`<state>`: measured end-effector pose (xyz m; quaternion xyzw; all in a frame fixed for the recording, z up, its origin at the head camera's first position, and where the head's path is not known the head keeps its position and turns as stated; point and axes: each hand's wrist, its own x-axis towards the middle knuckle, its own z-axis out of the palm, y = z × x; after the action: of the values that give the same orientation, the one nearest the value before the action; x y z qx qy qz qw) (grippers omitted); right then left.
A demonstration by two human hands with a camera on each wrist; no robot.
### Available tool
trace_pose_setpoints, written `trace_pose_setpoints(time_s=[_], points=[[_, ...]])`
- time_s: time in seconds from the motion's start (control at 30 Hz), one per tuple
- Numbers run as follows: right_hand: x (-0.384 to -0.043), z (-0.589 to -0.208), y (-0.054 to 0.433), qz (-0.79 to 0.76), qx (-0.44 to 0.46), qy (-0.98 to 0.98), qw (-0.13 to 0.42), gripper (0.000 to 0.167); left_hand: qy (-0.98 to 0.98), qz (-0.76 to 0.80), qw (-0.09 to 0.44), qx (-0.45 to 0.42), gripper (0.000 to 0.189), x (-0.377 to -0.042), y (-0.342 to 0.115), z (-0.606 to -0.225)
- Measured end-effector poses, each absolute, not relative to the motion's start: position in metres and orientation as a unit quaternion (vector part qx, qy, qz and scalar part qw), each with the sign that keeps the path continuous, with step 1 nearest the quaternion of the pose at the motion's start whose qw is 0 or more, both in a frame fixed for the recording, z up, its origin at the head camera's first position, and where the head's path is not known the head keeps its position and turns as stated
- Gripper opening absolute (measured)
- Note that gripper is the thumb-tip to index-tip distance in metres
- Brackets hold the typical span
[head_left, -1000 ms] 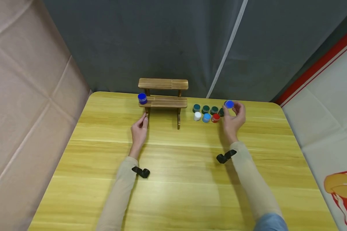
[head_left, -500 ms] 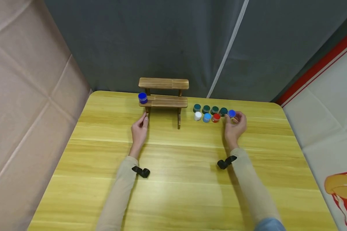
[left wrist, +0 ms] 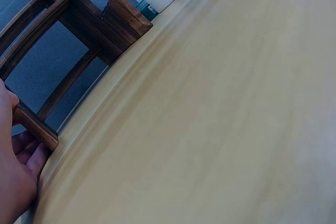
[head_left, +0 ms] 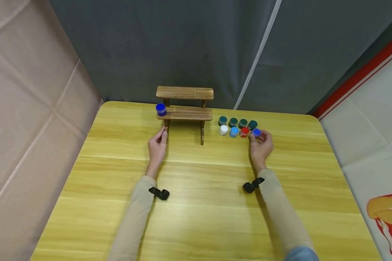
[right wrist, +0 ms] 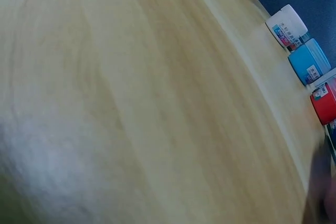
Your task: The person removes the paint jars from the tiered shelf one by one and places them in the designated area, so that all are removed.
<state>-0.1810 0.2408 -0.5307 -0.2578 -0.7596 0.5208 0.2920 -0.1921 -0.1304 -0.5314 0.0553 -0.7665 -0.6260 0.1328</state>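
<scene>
My left hand (head_left: 157, 146) pinches the near left leg of a two-tier wooden shelf stand (head_left: 189, 114); in the left wrist view the fingers reach behind that leg (left wrist: 37, 125). A dark-blue-lidded paint jar (head_left: 161, 109) sits at the left end of the lower tier. My right hand (head_left: 262, 146) holds another blue-lidded paint jar (head_left: 256, 133) between thumb and fingers, at the right end of the front row of jars. Beside it in that row are a red jar (head_left: 244, 132), a light blue jar (head_left: 233, 132) and a white jar (head_left: 223, 130).
Several dark green-lidded jars (head_left: 233, 122) form a row behind the front one, right of the stand. The wooden table (head_left: 202, 203) ends at a grey curtain (head_left: 170, 47) at the back. Pale panels flank it on both sides.
My right hand has lowered the blue-lidded jar and brought it nearer and slightly left, to beside the red jar. The left hand has stayed on the stand's leg.
</scene>
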Motion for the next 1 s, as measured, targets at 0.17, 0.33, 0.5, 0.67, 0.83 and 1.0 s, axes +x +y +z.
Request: trace_pose_setpoints(time_s=[0.17, 0.33, 0.5, 0.67, 0.83, 1.0], points=[[-0.182, -0.531, 0.240, 0.508, -0.259, -0.776, 0.269, 0.040, -0.763, -0.631, 0.130, 0.057, 0.036, -0.192, -0.130, -0.531], [-0.182, -0.532, 0.242, 0.493, -0.255, -0.794, 0.249, 0.042, -0.762, -0.632, 0.129, 0.056, 0.037, -0.192, -0.131, -0.532], [-0.180, -0.530, 0.242, 0.505, -0.250, -0.788, 0.248, 0.047, -0.760, -0.634, 0.132, 0.054, 0.036, -0.193, -0.131, -0.533], [-0.180, -0.524, 0.242, 0.517, -0.240, -0.774, 0.276, 0.049, -0.759, -0.636, 0.128, 0.057, 0.036, -0.193, -0.130, -0.533], [-0.186, -0.514, 0.242, 0.526, -0.212, -0.764, 0.309, 0.048, -0.762, -0.631, 0.128, 0.061, 0.036, -0.193, -0.131, -0.533], [-0.191, -0.501, 0.239, 0.543, -0.199, -0.752, 0.316, 0.048, -0.760, -0.634, 0.128, 0.058, 0.036, -0.193, -0.131, -0.532]])
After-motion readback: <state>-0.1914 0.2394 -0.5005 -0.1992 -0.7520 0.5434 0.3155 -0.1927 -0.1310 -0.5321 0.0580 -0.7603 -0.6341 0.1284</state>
